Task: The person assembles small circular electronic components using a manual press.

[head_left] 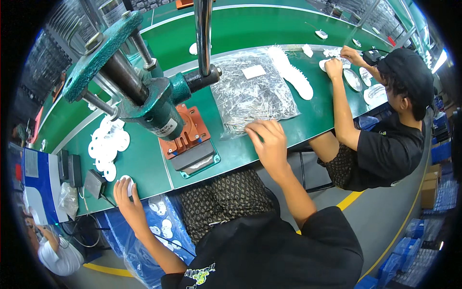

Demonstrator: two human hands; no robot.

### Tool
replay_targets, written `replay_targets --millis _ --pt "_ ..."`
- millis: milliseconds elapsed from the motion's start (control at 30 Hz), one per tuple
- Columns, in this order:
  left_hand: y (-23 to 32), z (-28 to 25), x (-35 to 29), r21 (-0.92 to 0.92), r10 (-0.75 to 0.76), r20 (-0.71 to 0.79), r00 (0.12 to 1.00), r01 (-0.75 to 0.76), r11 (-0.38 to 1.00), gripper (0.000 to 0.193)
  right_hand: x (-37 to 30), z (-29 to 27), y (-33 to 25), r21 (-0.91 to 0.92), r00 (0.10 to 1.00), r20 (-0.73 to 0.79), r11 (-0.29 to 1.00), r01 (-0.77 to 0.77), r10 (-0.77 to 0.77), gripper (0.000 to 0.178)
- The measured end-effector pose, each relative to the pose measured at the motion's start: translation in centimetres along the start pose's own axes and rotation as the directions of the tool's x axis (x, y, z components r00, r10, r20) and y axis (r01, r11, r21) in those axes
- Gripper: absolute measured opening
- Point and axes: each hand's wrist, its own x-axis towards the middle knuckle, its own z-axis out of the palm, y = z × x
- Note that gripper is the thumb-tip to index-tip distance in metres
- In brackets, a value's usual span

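My left hand (129, 201) is at the table's near edge, its fingers closed on a small white plastic disc (127, 179). My right hand (270, 145) reaches to the near edge of a clear plastic bag (257, 91) full of thin metal pins (236, 124). Its fingers are curled together beside the pins, and whatever is between the fingertips is too small to make out. Between my hands stands a green hand press (161, 113) with a steel lever, over an orange-brown fixture (190, 127) on a green base.
White discs (108, 142) are piled left of the press, and more lie in a blue plastic-lined bin (139, 236) below. A blue-and-white machine (41, 185) stands far left. White strung parts (291, 74) lie beyond the bag. A co-worker (390, 115) handles white parts at right.
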Motion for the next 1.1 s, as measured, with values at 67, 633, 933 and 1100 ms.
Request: replay_targets --millis 67,633,933,1100 --pt "-0.4 0.0 0.5 0.039 0.046 0.034 0.998 -0.047 0.998 0.027 0.0 -0.8 -0.6 0.116 0.992 0.019 0.985 -0.128 0.127 0.011" --pt "5.5 3.8 2.2 -0.79 -0.372 0.257 0.892 0.416 0.451 0.026 -0.5 -0.8 -0.3 0.362 0.883 0.203 0.805 -0.47 0.423 0.012" --pt "7.9 2.4 1.8 -0.621 -0.097 0.094 0.991 0.135 0.772 0.048 -1.9 -0.3 -2.8 0.663 0.653 0.694 0.083 -0.744 0.303 0.035" --pt "7.8 2.0 1.1 -0.574 0.022 0.206 0.978 0.103 0.813 0.034 -3.0 2.4 -8.0 0.665 0.852 0.485 0.548 -0.506 0.198 0.024"
